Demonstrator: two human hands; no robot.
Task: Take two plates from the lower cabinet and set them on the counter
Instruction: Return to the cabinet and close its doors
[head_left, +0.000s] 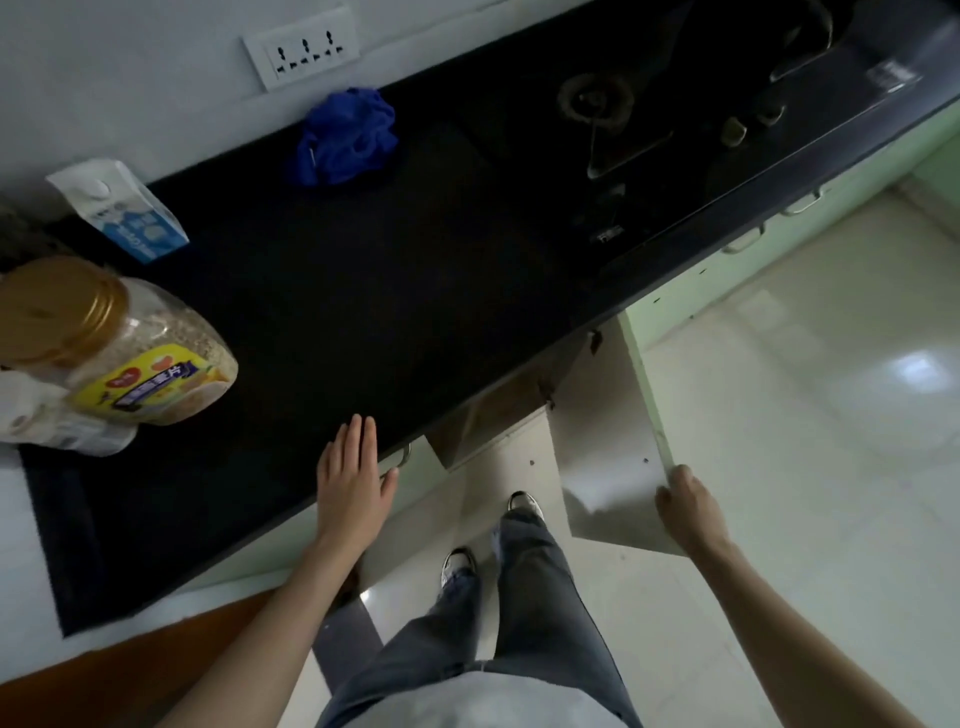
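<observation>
The lower cabinet door (608, 447) stands swung out toward me, its pale inner face showing. My right hand (685, 506) grips the door's outer edge near its bottom corner. My left hand (353, 475) rests flat, fingers together, on the front edge of the black counter (363, 291), just left of the cabinet opening (493, 415). The inside of the cabinet is dark and mostly hidden under the counter. No plates are visible.
On the counter stand a milk carton (124, 210), a gold-lidded jar of grains (114, 343) and a blue cloth (348, 135). A gas stove (670, 109) sits at the right. My legs and shoes (488, 535) stand on the pale tiled floor (805, 415).
</observation>
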